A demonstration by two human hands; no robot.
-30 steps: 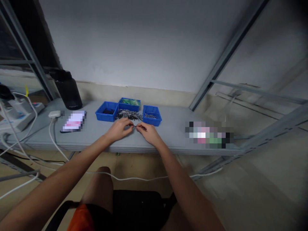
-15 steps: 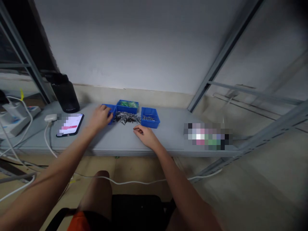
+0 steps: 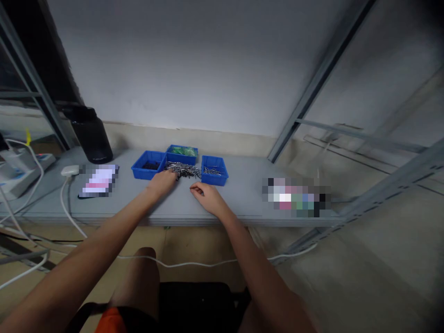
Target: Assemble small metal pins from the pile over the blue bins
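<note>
A pile of small metal screw-like pieces (image 3: 185,169) lies on the grey shelf (image 3: 239,199) between three blue bins. My left hand (image 3: 164,181) reaches to the left front edge of the pile, its fingertips at the pieces and partly hidden. Dark small pieces lie in the left bin (image 3: 138,173). Green items fill the back bin (image 3: 182,159), and the right bin (image 3: 215,178) holds some silvery pieces. Just in front of the right bin, my right hand (image 3: 205,195) rests with its fingers curled together; what they hold is too small to make out.
A black bottle (image 3: 92,138), a phone (image 3: 100,180) and a white charger (image 3: 70,171) stand or lie at the left, beside power strips (image 3: 26,166). A blurred-out item (image 3: 296,196) is on the right, near the metal frame (image 3: 319,81).
My left hand has moved right, from over the left bin to the pile, uncovering that bin. My right hand has stayed nearly in place; the view has shifted slightly.
</note>
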